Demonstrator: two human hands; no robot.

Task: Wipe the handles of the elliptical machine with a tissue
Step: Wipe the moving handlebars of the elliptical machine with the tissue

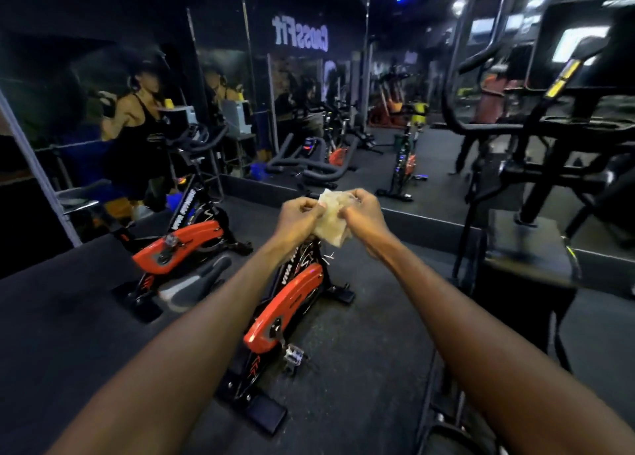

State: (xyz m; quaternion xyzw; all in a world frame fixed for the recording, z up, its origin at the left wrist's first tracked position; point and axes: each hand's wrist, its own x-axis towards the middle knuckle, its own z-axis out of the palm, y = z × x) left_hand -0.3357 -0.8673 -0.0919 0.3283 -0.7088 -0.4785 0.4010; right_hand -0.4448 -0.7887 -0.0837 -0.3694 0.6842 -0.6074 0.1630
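A pale crumpled tissue [330,219] hangs between my two hands at arm's length in the middle of the view. My left hand [298,218] pinches its upper left edge. My right hand [365,214] pinches its right side. The black elliptical machine [536,152] stands to the right, with a lit console [577,47] and a curved black handle [457,76] rising on its left. Both hands are well left of and apart from that handle.
A red and black spin bike [285,310] stands directly under my hands, with its handlebars [309,166] just beyond them. A second spin bike [185,241] is to the left. A mirror wall [240,93] runs across the back, on a dark rubber floor [360,368].
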